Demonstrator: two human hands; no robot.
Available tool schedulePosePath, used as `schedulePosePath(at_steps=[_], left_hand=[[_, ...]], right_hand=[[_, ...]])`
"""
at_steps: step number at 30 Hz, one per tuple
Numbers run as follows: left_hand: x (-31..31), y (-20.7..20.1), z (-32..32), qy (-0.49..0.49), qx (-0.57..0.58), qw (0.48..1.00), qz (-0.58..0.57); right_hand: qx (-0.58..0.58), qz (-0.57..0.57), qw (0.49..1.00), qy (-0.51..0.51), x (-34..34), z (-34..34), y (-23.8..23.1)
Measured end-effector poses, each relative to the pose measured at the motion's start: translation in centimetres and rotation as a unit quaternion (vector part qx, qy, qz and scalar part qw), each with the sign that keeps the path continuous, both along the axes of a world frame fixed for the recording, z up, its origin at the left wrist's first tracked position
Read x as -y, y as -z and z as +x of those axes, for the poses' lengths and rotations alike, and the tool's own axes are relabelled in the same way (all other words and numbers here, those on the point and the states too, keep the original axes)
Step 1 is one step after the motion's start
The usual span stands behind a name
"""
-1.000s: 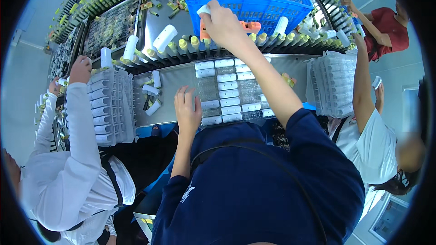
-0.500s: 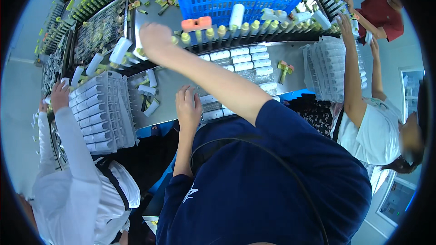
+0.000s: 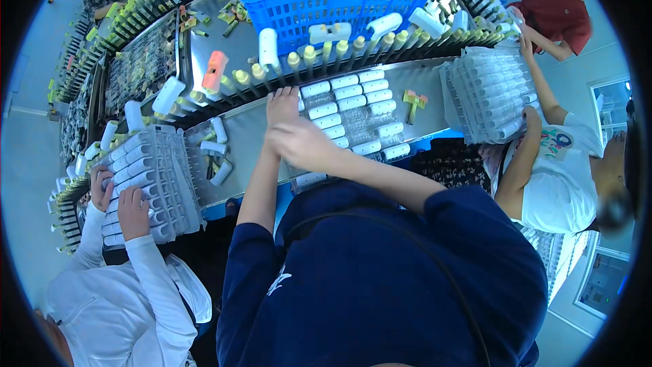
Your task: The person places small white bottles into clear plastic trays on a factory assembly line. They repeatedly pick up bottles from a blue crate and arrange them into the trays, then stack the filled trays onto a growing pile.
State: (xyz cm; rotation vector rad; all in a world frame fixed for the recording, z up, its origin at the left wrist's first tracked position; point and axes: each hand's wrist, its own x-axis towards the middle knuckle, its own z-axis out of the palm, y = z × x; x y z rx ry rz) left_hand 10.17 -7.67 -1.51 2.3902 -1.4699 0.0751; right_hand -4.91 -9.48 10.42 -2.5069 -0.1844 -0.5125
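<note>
My left hand (image 3: 283,103) lies at the left edge of a clear plastic tray (image 3: 356,122), its fingers stretched out flat towards the row of pegs. Over my left wrist crosses my right hand (image 3: 302,143), curled and slightly blurred; anything inside its fingers is hidden. The tray lies on the metal table and carries rows of white rounded casings (image 3: 351,102), with some bare slots between them. Just beyond, upright dark pegs with yellow tops (image 3: 294,60) run along a curved line. A white casing (image 3: 268,47) and an orange piece (image 3: 215,71) sit on pegs there.
A blue crate (image 3: 339,10) of clear trays stands behind the pegs. Tray stacks rise at left (image 3: 146,183) and right (image 3: 489,95), each beside a co-worker. Loose white casings (image 3: 216,148) and a yellow-orange piece (image 3: 414,103) lie on the table.
My right hand has come back from the pegs to above my left wrist. My left hand has moved forward along the tray. Pieces on the pegs have shifted left. Both neighbours' hands moved to their stacks.
</note>
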Motion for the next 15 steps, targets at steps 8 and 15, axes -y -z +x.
schedulePosePath(at_steps=[8, 15], left_hand=[[-2.1, -3.7, -0.9, 0.023, 0.008, 0.996, -0.089], [-5.1, -16.8, -0.6, -0.244, -0.211, 0.866, -0.383]], right_hand=[[-0.121, -0.14, 0.966, 0.182, 9.9, -5.1, 8.4], [-0.167, -0.134, 0.958, 0.192, 10.8, -2.3, 10.2]])
